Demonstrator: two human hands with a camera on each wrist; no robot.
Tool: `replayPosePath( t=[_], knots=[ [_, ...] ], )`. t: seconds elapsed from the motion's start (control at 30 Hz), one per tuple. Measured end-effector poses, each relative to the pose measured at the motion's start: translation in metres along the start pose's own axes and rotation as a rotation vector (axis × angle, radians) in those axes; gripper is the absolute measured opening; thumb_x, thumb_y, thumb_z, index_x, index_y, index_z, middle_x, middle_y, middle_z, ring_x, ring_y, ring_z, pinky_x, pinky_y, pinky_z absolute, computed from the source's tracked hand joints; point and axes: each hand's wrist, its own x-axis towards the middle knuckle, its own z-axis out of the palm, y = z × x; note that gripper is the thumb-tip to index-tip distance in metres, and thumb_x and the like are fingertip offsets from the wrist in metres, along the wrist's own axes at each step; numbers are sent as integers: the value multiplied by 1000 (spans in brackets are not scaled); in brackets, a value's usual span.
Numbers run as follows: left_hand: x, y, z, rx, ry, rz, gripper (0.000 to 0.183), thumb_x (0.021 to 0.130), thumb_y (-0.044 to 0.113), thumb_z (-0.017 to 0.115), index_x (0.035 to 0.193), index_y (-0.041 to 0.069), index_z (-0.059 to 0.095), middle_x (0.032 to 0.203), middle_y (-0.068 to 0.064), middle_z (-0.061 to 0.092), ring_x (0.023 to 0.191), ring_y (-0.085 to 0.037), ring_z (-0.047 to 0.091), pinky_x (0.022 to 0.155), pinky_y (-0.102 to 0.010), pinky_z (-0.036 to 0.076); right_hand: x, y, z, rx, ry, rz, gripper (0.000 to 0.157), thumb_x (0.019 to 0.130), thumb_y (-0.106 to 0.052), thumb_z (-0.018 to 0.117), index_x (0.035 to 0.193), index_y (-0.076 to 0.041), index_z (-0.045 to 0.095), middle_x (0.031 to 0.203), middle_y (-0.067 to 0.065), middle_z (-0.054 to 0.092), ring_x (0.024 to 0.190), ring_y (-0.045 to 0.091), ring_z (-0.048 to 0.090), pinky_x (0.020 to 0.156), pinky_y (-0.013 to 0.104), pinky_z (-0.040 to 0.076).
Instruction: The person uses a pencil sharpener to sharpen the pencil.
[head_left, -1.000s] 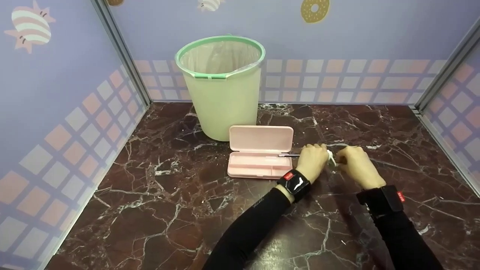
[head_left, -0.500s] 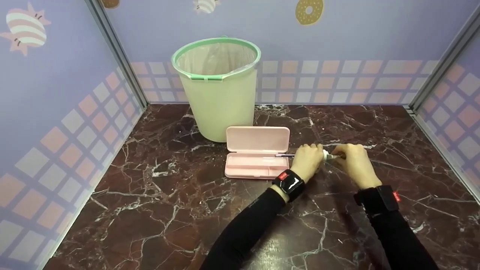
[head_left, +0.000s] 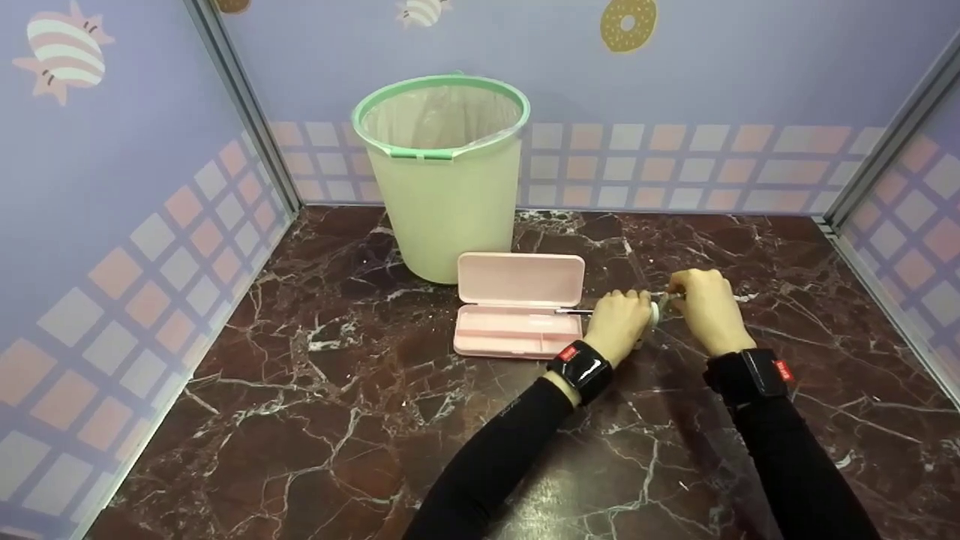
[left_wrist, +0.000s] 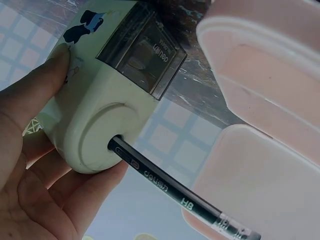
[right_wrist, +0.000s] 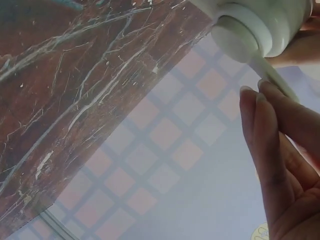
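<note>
My left hand (head_left: 619, 326) grips a pale green crank pencil sharpener (left_wrist: 82, 112), its thumb on one side and fingers beneath. The sharpener has a clear shavings drawer (left_wrist: 150, 57). A dark HB pencil (left_wrist: 167, 182) sticks out of its round hole, eraser end outward. In the head view the pencil points left over the case. At the sharpener's other end, my right hand (head_left: 709, 315) pinches the crank handle (right_wrist: 272, 77) between thumb and fingers. The handle's knob is hidden by the fingers.
An open pink pencil case (head_left: 521, 277) lies just left of the left hand, lid raised. Behind it stands a light green lined bin (head_left: 454, 202). Patterned panels (head_left: 765, 165) enclose the dark marble tabletop (head_left: 300, 435) at the back and sides.
The right hand has circled with the crank and is now higher, farther from me. The left hand keeps the sharpener and pencil in nearly the same place.
</note>
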Motion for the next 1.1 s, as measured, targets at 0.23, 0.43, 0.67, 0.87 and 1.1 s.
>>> replayPosePath(
  t=[0.23, 0.43, 0.67, 0.87, 1.1],
  knots=[
    [-1, 0, 1, -10, -1, -4, 33, 97, 23, 48, 123, 20, 67, 99, 6, 72, 81, -10, 67, 69, -20, 54, 9, 5, 10, -13, 38, 5, 8, 74, 11, 71, 76, 4, 68, 81, 26, 71, 79, 49, 66, 72, 59, 50],
    [-1, 0, 3, -6, 4, -8, 33, 98, 24, 46, 123, 20, 67, 98, 6, 72, 80, -10, 67, 69, -20, 54, 16, 9, 15, -14, 33, 4, 8, 73, 12, 67, 75, 4, 67, 80, 26, 71, 78, 50, 66, 72, 60, 49],
    [-1, -1, 2, -14, -7, -7, 34, 98, 24, 47, 125, 20, 67, 100, 6, 72, 81, -10, 67, 69, -20, 55, 20, 14, 20, 0, 36, 4, 9, 73, 11, 71, 74, 4, 67, 79, 26, 70, 77, 49, 66, 72, 59, 50],
    [-2, -2, 2, -8, 12, 0, 35, 97, 25, 47, 125, 21, 67, 101, 7, 71, 82, -10, 66, 68, -20, 55, 22, 17, 23, 4, 22, 4, 6, 75, 10, 70, 75, 4, 66, 79, 26, 70, 78, 50, 65, 72, 60, 49],
    [-1, -2, 4, -10, 11, 10, 34, 97, 23, 49, 126, 19, 67, 102, 5, 72, 82, -10, 67, 69, -20, 55, 24, 19, 24, 16, 17, 5, 7, 74, 11, 68, 75, 5, 67, 80, 27, 70, 78, 50, 65, 74, 60, 50]
  ],
)
